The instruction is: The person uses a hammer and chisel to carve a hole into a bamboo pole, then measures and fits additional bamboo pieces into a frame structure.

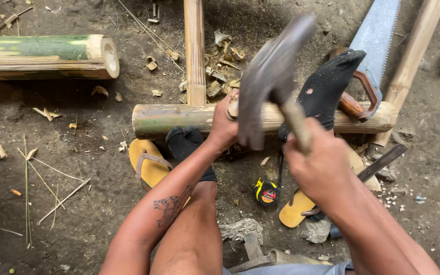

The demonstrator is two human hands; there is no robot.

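Observation:
My right hand (315, 164) grips the wooden handle of a claw hammer (270, 76), whose dark steel head is raised and blurred above a horizontal bamboo pole (169, 118). My left hand (223, 125) rests on the same pole and pinches something small against it; what it is cannot be made out. My right foot in a black sock (327, 89) is pressed on the pole. My left foot in a black sock (187, 145) sits just below it, beside a yellow sandal (147, 162).
A thick green bamboo section (47, 55) lies at upper left. An upright bamboo piece (195, 51) meets the pole. A handsaw (373, 46) and another bamboo stick (413, 56) lie at right. A yellow-black tape measure (267, 192), a second sandal (294, 211) and wood chips lie on the dirt.

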